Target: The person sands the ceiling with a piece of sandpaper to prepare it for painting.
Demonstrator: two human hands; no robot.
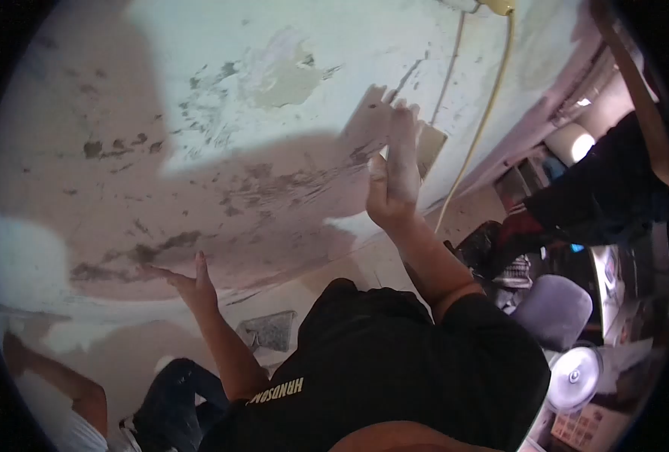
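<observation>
On the right, my right hand point(398, 169) is raised against the pale, stained wall point(349, 38), its fingers dusty with white powder. It grips a flat brownish piece point(432, 151), which shows past the fingers on the right; a white edge shows by the thumb. To the lower left, my left hand point(192, 282) is held up near the dark smudges on the wall, thumb and fingers apart and nothing in it. Shadows of the arms and body fall across the wall.
A yellow cord point(492, 98) hangs down the wall. A dusty grey tray point(268, 331) lies below my left hand. People are at the lower left point(70, 384) and right point(598, 181). A grey-purple seat point(553, 310) and round fan-like object point(575, 378) stand lower right.
</observation>
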